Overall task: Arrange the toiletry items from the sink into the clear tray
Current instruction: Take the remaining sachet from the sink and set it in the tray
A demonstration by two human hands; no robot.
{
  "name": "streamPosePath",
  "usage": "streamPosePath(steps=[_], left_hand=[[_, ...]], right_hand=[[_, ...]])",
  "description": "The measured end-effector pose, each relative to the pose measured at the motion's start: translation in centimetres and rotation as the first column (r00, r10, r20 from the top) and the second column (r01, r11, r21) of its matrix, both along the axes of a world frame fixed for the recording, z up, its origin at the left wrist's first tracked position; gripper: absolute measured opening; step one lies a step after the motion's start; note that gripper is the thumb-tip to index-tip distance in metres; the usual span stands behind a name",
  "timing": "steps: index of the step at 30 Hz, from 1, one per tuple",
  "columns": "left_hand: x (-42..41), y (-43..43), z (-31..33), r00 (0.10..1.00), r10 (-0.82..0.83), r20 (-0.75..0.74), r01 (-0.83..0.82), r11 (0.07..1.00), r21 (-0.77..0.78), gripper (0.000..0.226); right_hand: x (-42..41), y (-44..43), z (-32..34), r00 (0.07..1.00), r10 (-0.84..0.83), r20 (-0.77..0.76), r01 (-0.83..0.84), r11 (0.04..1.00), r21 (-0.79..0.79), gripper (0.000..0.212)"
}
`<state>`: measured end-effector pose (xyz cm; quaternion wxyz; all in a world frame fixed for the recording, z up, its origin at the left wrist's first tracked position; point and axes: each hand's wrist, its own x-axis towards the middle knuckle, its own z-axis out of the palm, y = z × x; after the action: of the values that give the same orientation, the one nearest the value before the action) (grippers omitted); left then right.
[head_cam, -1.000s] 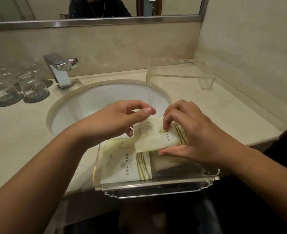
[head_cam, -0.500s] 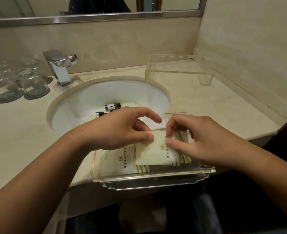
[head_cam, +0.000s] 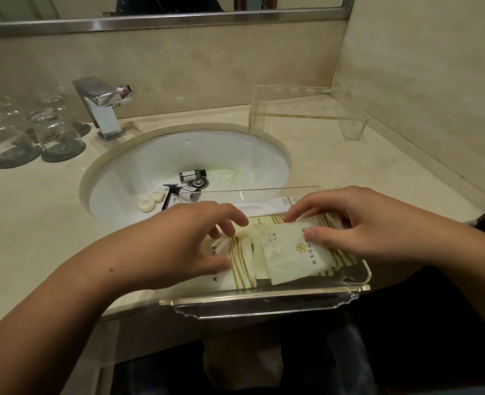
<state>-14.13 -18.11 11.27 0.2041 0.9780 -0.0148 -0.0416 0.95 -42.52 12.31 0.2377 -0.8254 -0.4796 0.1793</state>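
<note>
A clear tray [head_cam: 264, 305] sits at the counter's front edge, overhanging it. Inside lie cream sachets with green stripes. My right hand [head_cam: 358, 223] pinches the top sachet [head_cam: 289, 258] by its right edge, flat on the others. My left hand [head_cam: 178, 240] rests fingers down on the left sachet [head_cam: 242, 266]. In the white sink [head_cam: 150, 166] remain a small dark-capped bottle [head_cam: 192, 175], a razor [head_cam: 173, 193] and two round soaps [head_cam: 150, 201].
A chrome faucet [head_cam: 104, 109] stands behind the sink. Upturned glasses [head_cam: 56, 132] on dark coasters crowd the back left. A clear acrylic stand [head_cam: 307, 112] sits at the back right by the wall. A mirror runs along the top.
Both hands lowered the top sachet from above the tray down flat onto the other sachets. My left hand shifted left onto the left sachet.
</note>
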Motion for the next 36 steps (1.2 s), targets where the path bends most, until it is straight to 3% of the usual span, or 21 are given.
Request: streamPosePath(steps=[15, 25, 33, 36], left_hand=[[-1.1, 0.5, -0.9, 1.000, -0.019, 0.024, 0.020, 0.999, -0.036, 0.061], [-1.3, 0.4, -1.7, 0.998, -0.021, 0.054, 0.021, 1.000, -0.006, 0.059], [-1.3, 0.5, -2.2, 0.994, -0.028, 0.103, 0.027, 1.000, 0.012, 0.058], [-1.3, 0.4, -2.4, 0.992, -0.027, 0.121, 0.026, 1.000, 0.006, 0.058]], right_hand=[[-3.4, 1.6, -2.7, 0.947, -0.119, 0.297, 0.132, 0.991, -0.022, 0.033], [-3.9, 2.2, -2.0, 0.938, -0.109, 0.329, 0.158, 0.979, -0.127, 0.042], [-4.9, 3.1, -2.6, 0.935, -0.098, 0.342, 0.132, 0.988, -0.078, 0.036], [-4.8, 2.7, -2.6, 0.932, -0.104, 0.346, 0.140, 0.987, -0.081, 0.043]])
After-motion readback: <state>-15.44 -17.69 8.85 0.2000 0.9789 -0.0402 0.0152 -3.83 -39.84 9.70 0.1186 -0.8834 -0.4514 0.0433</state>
